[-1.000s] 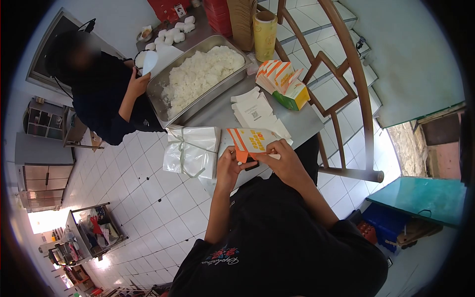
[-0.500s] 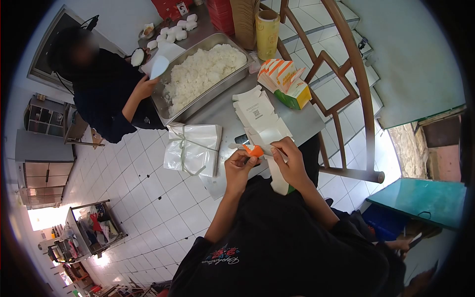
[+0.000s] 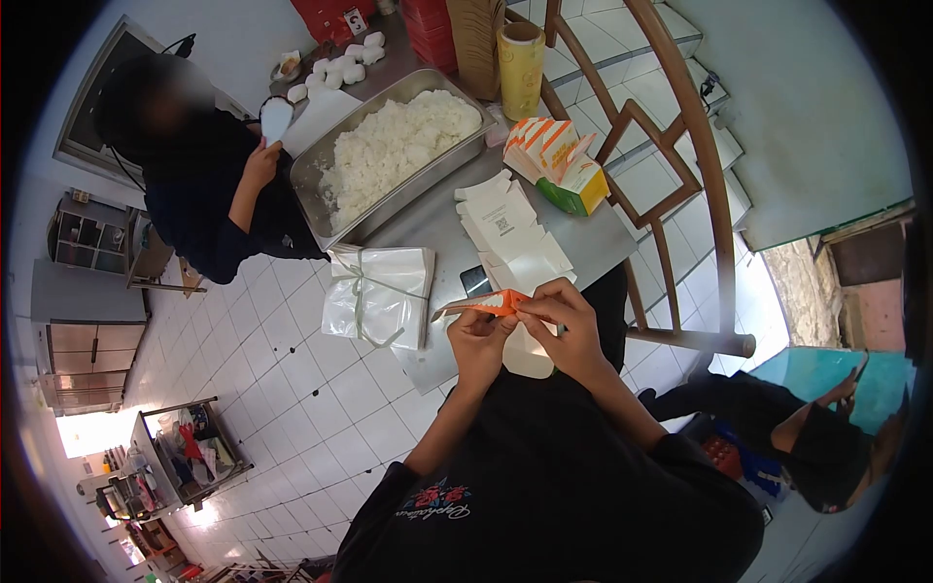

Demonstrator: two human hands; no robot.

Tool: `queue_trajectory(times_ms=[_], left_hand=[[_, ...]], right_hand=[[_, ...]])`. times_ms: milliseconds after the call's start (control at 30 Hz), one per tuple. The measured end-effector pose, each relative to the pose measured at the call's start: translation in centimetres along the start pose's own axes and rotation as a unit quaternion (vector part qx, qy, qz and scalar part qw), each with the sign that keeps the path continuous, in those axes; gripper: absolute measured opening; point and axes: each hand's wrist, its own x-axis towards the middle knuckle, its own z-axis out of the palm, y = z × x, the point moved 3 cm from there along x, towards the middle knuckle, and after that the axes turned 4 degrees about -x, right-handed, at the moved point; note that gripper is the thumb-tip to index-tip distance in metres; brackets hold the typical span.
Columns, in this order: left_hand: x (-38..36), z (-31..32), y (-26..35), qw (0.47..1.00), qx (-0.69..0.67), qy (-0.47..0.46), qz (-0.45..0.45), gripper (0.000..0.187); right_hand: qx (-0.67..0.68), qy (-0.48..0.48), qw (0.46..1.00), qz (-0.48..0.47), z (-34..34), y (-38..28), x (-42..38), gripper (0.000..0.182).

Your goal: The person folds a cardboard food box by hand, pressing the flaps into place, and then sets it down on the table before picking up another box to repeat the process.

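Note:
Both hands are on a white and orange cardboard carton (image 3: 505, 302) held above the near edge of the table. My left hand (image 3: 478, 342) pinches its orange flap from the left. My right hand (image 3: 567, 328) grips the right end of that flap, fingertips close to the left thumb. A pale panel (image 3: 530, 358) of card hangs below the hands, near the black shirt. Just beyond lies an opened-out white carton (image 3: 505, 230) with a printed code, printed side up. Left of it is a dark phone-like object (image 3: 475, 282), partly hidden.
Beyond stands a metal tray (image 3: 350, 220) of cooked rice (image 3: 398, 146). A tied stack of white sheets (image 3: 379, 291) lies at left, folded orange cartons (image 3: 556, 165) at right, beside a yellow roll (image 3: 522, 73). A co-worker (image 3: 194, 175) holds a white paddle (image 3: 276, 119); another person (image 3: 787, 428) is lower right.
The orange flap has turned and stretches out leftward; my right hand has come closer to my left. The co-worker's paddle has moved away from the rice. Another person shows more at lower right.

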Motion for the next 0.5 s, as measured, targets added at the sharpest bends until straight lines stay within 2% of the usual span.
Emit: queue_trajectory(times_ms=[200,333,400,500], left_hand=[[-0.3,0.0,0.4,1.000,0.019,0.017,-0.016,0.025],[-0.4,-0.3,-0.2,0.996,0.067,0.020,-0.051,0.027],[-0.5,-0.1,-0.3,1.000,-0.005,0.001,0.000,0.028],[-0.7,-0.4,-0.3,0.999,-0.030,0.008,-0.017,0.024]], right_hand=[[-0.028,-0.037,0.999,-0.017,-0.7,-0.5,0.1,0.024],[-0.070,-0.016,0.996,-0.052,-0.6,-0.2,0.2,0.024],[-0.056,0.014,0.997,-0.060,-0.8,-0.8,0.4,0.026],[-0.052,0.019,0.997,-0.045,-0.9,-1.5,0.3,0.027]])
